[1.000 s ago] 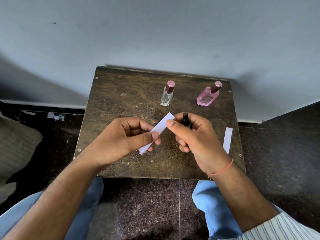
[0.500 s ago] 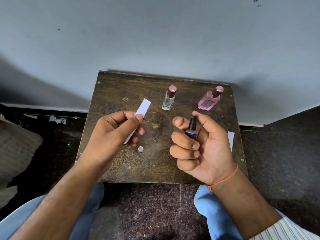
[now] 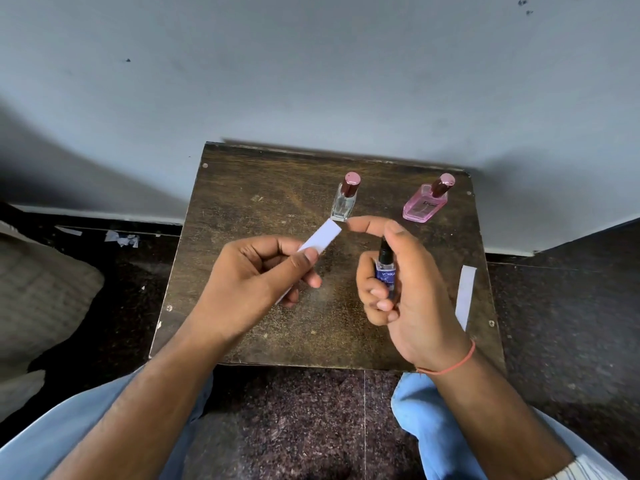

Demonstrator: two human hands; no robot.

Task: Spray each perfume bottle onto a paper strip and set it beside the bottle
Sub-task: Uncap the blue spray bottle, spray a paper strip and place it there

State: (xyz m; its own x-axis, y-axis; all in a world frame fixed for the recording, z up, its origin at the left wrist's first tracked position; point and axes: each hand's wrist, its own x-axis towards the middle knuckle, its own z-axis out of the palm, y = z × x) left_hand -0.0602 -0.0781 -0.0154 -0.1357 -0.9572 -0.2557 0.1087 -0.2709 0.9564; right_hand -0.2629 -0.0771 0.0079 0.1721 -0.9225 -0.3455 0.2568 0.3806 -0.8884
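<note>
My left hand pinches a white paper strip between thumb and fingers, its free end pointing up and right. Just right of it, my right hand grips a small blue perfume bottle with a black spray top, uncapped, index finger arched above the nozzle. A clear perfume bottle with a dark red cap stands at the back of the small wooden table. A pink perfume bottle stands at the back right. A second paper strip lies at the table's right edge.
The table stands against a grey wall. Dark stone floor surrounds it, with paper scraps at the left by the skirting. A cushion lies at the far left. My knees in blue trousers are below the table's front edge.
The strip in my left hand has swung right, toward the blue bottle's nozzle. My right hand has turned and its index finger now arches over the spray top. The small cap on the table is hidden.
</note>
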